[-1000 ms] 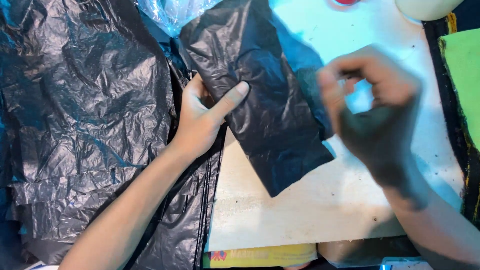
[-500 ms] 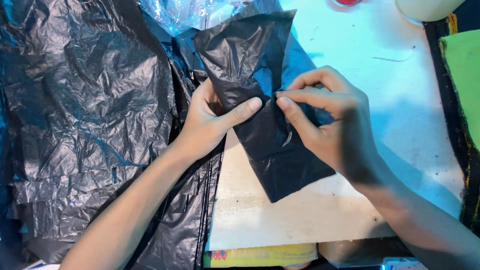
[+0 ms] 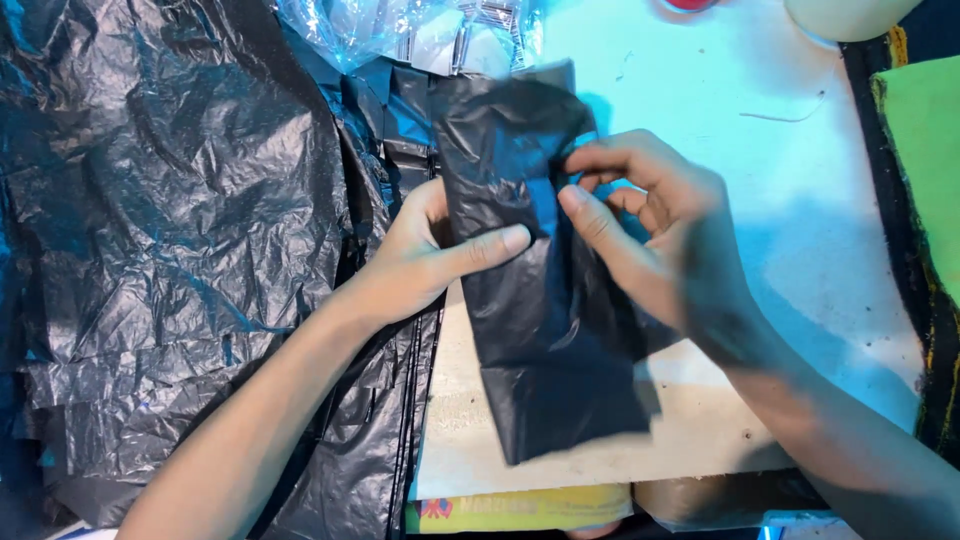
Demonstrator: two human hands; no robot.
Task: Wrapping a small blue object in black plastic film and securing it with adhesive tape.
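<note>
A folded black plastic bag (image 3: 545, 300) lies lengthwise over the left part of a pale wooden board (image 3: 690, 410), its lower end reaching toward the board's near edge and its upper end lifted and crumpled. The left hand (image 3: 435, 255) grasps the bag at its left edge, thumb pressed flat across the top of the plastic and the other fingers tucked out of sight beneath it. The right hand (image 3: 660, 230) grips the same bag from its right side, thumb stretched toward the left thumb without touching it, fingers curled over the raised upper fold. Left of the bag, a wide heap of crinkled black plastic sheets (image 3: 170, 220) covers the surface, touching the left forearm. Just above the bag sits a clear plastic wrapper (image 3: 360, 25). Right of the bag, well apart, a green cloth (image 3: 925, 150) lies past the board's far side
</note>
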